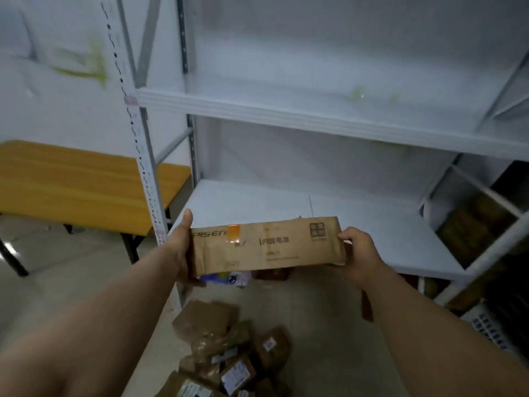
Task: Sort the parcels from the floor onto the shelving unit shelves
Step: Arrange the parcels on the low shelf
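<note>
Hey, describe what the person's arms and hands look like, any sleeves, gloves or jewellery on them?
The left forearm and right forearm are bare to the frame's edge, no sleeves showing. The left hand and right hand wear no gloves; no watch, bracelet or ring is visible.

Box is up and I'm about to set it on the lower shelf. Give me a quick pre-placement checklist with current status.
1. Left hand grips the left end of the PISEN box: ok.
2. Right hand grips the right end: ok.
3. Box held roughly level: ok.
4. Bare surface on the lower shelf behind the box: ok.
5. Left hand apart from the front upright: ok, but close.
6. Footing around the pile of parcels on the floor: cannot tell, feet hidden.
</note>
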### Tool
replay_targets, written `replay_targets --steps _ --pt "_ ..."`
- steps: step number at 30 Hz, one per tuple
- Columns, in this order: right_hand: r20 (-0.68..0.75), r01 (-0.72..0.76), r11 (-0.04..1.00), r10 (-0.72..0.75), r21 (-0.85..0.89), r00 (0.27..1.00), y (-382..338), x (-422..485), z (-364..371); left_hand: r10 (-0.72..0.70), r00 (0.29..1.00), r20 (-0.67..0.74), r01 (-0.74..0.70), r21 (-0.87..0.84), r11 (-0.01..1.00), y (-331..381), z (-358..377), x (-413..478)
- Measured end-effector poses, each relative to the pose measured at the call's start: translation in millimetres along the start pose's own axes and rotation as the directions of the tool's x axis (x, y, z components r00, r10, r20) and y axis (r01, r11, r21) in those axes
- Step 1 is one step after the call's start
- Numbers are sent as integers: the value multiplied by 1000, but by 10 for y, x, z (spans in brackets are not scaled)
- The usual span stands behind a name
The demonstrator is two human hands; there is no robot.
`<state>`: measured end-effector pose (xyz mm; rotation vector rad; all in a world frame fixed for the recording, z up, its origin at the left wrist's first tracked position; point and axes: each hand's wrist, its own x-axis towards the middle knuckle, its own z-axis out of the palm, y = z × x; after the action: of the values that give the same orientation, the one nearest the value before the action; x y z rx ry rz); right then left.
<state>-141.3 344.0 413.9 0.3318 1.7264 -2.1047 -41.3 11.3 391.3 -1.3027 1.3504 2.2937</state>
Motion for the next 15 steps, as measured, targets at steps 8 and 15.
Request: replay_targets --steps 8,15 --pt "88 22 999 -25 39 996 -794 -399 -406 378 872 310 -330 -200 923 296 440 -945" --pt "314 103 993 -117 60 942 -1283 -594 -1006 605 667 435 -551 -258 793 326 714 -1394"
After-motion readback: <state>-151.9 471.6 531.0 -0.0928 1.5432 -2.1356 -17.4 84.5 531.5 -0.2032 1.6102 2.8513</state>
